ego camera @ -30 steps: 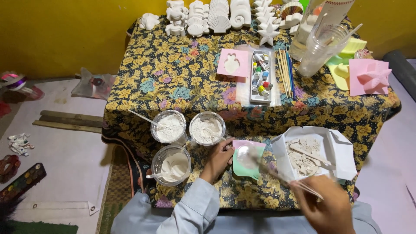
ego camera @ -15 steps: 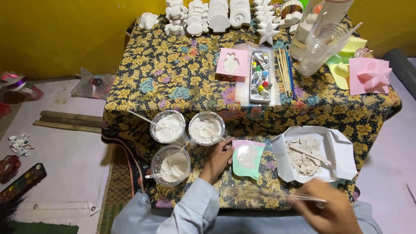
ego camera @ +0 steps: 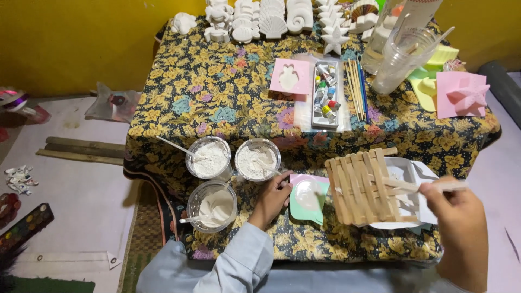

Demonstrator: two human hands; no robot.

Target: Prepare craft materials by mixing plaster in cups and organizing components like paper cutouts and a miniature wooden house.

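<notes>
The wooden stick rack (ego camera: 362,187) is in the lower right of the frame, lying over a white tray (ego camera: 415,172) near the front edge of the bench (ego camera: 217,103); the right hand (ego camera: 461,228) holds it by one long stick, with the fingers pinching that stick. Just left of the rack lies a green mould (ego camera: 308,196) filled with white paste; the left hand (ego camera: 271,199) rests on the bench at its left side, the fingers curled together and touching the mould's edge. More to the left stand three clear cups (ego camera: 209,158) with white powder or paste, each with a spoon.

The bench is covered by a dark cloth with yellow flowers; in the middle are a pink mould (ego camera: 291,76), a paint tube set (ego camera: 324,95) and thin brushes (ego camera: 358,89); along the top edge stand white plaster figures (ego camera: 271,21). Behind is a yellow wall (ego camera: 81,38); the pale floor (ego camera: 70,190) at the left carries wooden slats (ego camera: 81,150) and a paint palette (ego camera: 24,228).
</notes>
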